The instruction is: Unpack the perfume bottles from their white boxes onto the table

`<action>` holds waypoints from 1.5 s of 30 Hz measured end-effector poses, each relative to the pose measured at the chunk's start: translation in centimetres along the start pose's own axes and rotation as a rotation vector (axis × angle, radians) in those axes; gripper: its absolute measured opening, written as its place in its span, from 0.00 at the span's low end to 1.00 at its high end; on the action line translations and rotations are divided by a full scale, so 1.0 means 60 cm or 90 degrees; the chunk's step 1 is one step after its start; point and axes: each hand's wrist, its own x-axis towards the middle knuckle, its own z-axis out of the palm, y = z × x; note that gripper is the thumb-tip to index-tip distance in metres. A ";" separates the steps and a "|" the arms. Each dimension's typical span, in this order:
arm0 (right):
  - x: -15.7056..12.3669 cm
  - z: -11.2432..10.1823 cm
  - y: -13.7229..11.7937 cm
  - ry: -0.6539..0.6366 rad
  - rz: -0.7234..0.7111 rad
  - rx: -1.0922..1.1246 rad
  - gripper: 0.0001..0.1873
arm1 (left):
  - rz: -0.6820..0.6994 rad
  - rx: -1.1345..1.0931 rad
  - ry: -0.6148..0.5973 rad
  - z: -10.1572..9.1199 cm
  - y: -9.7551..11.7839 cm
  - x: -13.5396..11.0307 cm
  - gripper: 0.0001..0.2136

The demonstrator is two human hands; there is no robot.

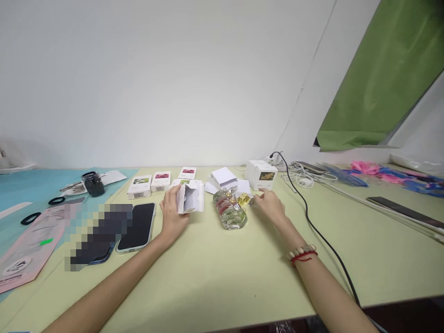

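My left hand (pixel 173 210) is wrapped round a small white carton (pixel 192 198), whose flaps stand open with its hollow inside toward me. To the right of it, several clear glass bottles (pixel 233 217) with green and red tints lie in a row on the table. Just beyond them is a small cluster of shiny gold caps (pixel 243 199). My right hand (pixel 268 203) is beside these caps, fingertips pinched together at a small greyish thing too small to name.
Several closed cartons (pixel 139 186) lie behind my left hand. Folded white card pieces (pixel 224 179) and a larger white box (pixel 261 175) stand at the back. A phone (pixel 137 227) lies left, a black jar (pixel 93 184) farther left. A black cable (pixel 321 233) crosses the right side.
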 end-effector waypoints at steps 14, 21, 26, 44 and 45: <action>-0.150 -0.015 -0.160 0.088 -0.605 0.240 0.10 | 0.211 0.059 -0.099 -0.006 0.022 -0.016 0.30; -0.170 -0.004 -0.165 0.053 -0.582 0.027 0.13 | 0.266 0.086 -0.134 -0.009 0.023 -0.016 0.30; -0.182 -0.002 -0.171 0.037 -0.566 0.024 0.11 | 0.299 0.086 -0.128 -0.010 0.023 -0.017 0.30; -0.185 0.001 -0.174 0.055 -0.465 0.165 0.12 | 0.277 0.076 -0.160 -0.008 0.027 -0.017 0.31; -0.184 0.001 -0.174 0.060 -0.458 0.174 0.11 | 0.272 0.078 -0.158 -0.007 0.027 -0.016 0.30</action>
